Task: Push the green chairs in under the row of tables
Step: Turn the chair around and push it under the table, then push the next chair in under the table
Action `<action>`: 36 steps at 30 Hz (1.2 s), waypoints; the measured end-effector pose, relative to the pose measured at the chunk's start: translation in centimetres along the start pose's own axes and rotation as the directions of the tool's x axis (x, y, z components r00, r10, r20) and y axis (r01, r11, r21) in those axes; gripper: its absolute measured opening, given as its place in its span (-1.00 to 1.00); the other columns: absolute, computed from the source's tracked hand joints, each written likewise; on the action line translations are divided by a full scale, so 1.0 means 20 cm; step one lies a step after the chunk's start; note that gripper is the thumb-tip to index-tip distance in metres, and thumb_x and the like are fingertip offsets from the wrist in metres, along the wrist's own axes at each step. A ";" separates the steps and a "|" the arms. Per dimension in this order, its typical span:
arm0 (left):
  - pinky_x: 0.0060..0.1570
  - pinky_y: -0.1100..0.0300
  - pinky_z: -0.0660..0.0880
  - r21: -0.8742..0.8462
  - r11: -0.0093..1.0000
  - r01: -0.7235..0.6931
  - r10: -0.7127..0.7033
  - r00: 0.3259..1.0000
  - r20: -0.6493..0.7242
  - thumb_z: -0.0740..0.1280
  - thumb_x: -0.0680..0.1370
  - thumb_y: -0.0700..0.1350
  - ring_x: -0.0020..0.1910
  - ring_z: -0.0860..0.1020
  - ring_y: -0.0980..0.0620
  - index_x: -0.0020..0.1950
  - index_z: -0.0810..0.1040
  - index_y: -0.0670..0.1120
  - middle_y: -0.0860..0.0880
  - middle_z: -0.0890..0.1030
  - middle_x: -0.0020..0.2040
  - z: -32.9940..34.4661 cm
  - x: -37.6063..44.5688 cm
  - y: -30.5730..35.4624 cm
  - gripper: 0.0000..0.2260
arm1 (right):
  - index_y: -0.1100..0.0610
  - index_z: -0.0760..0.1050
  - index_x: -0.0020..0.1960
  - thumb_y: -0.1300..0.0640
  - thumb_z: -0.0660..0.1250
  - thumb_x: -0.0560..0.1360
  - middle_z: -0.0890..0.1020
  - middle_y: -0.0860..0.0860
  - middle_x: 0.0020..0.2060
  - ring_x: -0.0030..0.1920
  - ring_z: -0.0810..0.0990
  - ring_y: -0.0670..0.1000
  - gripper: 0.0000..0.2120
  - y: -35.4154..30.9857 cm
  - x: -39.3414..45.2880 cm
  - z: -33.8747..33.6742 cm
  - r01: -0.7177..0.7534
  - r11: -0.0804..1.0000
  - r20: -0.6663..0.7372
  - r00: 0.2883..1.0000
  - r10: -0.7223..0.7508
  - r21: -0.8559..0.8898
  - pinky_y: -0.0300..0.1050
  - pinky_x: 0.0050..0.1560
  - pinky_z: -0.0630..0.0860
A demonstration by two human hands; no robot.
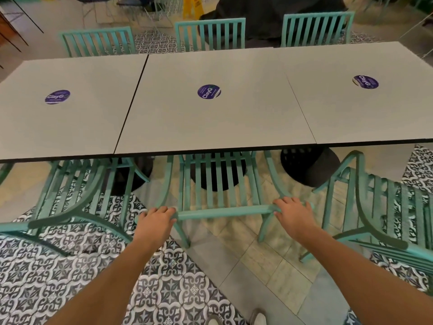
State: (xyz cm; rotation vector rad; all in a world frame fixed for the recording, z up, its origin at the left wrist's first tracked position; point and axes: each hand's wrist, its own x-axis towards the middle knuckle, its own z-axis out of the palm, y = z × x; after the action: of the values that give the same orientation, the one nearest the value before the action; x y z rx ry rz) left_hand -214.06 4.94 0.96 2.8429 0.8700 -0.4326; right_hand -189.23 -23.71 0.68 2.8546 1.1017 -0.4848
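Observation:
A row of grey-white tables (210,127) runs across the view, each with a round purple sticker. On the near side stand three green slatted chairs. The middle chair (218,184) has the front of its seat under the table edge. My left hand (155,220) grips the left end of its top rail, and my right hand (293,213) grips the right end. The left chair (77,191) sits partly under the table. The right chair (377,207) stands angled and further out from the table.
Three more green chairs (210,34) line the far side of the tables. Black round table bases (309,165) stand on the floor beneath. A yellow floor sign (193,7) and other seating are at the back. Patterned tiles cover the floor by my feet.

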 end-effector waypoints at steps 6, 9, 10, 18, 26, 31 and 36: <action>0.28 -0.11 0.34 -0.121 0.992 0.021 -0.027 0.998 -0.051 0.03 0.60 0.22 0.22 0.45 -0.02 0.36 0.38 0.05 0.05 0.49 0.23 -0.01 0.02 0.05 -0.57 | 0.02 0.38 0.34 -0.08 0.16 0.56 0.48 -0.03 0.20 0.23 0.40 0.05 -0.61 -0.03 -0.11 0.00 0.016 0.996 -0.182 0.983 -0.001 0.083 0.05 0.31 0.28; 0.16 -0.07 0.45 -0.304 0.953 0.016 -0.058 0.990 -0.129 0.04 0.58 0.25 0.15 0.49 -0.03 0.35 0.41 -0.01 -0.01 0.51 0.23 -0.04 0.04 0.15 -0.51 | 0.07 0.36 0.39 -0.08 0.19 0.56 0.47 0.00 0.25 0.27 0.40 0.05 -0.55 -0.03 -0.23 0.00 -0.005 0.966 -0.214 0.975 0.062 0.258 0.00 0.29 0.32; 0.15 -0.06 0.46 -0.350 0.937 0.010 -0.066 0.987 -0.146 0.07 0.58 0.22 0.14 0.50 -0.02 0.35 0.42 -0.02 -0.02 0.51 0.23 -0.06 0.04 0.19 -0.53 | 0.08 0.35 0.40 -0.08 0.19 0.56 0.45 0.00 0.27 0.27 0.40 0.06 -0.55 -0.02 -0.28 0.00 -0.033 0.940 -0.204 0.973 0.108 0.341 -0.01 0.29 0.34; 0.08 -0.02 0.47 -0.321 0.893 -0.316 0.282 0.948 -0.149 0.20 0.58 0.07 0.10 0.51 -0.06 0.21 0.52 -0.04 -0.04 0.57 0.11 0.01 -0.09 0.85 -0.70 | 0.03 0.38 0.34 -0.03 0.23 0.56 0.47 0.02 0.24 0.15 0.48 0.05 -0.62 0.31 -0.87 0.13 -0.308 0.673 -0.100 0.863 0.495 0.673 -0.02 0.18 0.41; -0.10 0.05 0.50 -0.076 0.769 -0.635 0.622 0.771 -0.136 0.24 0.47 0.04 -0.05 0.59 -0.03 0.05 0.61 0.02 0.05 0.62 -0.04 0.09 -0.51 1.60 -0.75 | 0.09 0.41 0.34 0.06 0.29 0.53 0.51 0.06 0.26 0.26 0.45 0.09 -0.61 0.79 -1.53 0.39 -0.466 0.374 -0.014 0.611 0.791 0.802 0.00 0.24 0.40; -0.26 0.09 0.52 0.144 0.647 -0.749 0.763 0.634 -0.127 0.33 0.34 0.05 -0.21 0.59 -0.03 -0.13 0.58 0.00 0.03 0.57 -0.20 0.09 -0.62 2.22 -0.82 | 0.04 0.38 0.36 0.01 0.27 0.55 0.49 0.03 0.23 0.23 0.42 0.06 -0.60 1.18 -1.88 0.46 -0.512 0.424 -0.042 0.601 0.798 0.748 -0.09 0.13 0.37; 0.05 0.03 0.41 0.118 0.585 -0.802 0.811 0.576 -0.108 0.25 0.53 0.05 0.11 0.51 -0.06 0.14 0.53 -0.02 -0.01 0.55 0.07 0.04 -0.67 2.79 -0.75 | 0.04 0.36 0.39 -0.01 0.24 0.56 0.47 0.05 0.26 0.27 0.39 0.08 -0.59 1.56 -2.04 0.36 -0.513 0.480 -0.124 0.581 0.804 0.712 0.00 0.24 0.36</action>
State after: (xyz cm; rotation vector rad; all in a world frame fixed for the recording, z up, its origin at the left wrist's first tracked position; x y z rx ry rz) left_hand -193.32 -48.22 6.92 2.9392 -0.5137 -0.0999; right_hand -199.08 -74.47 4.04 3.7126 -0.4541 -0.0984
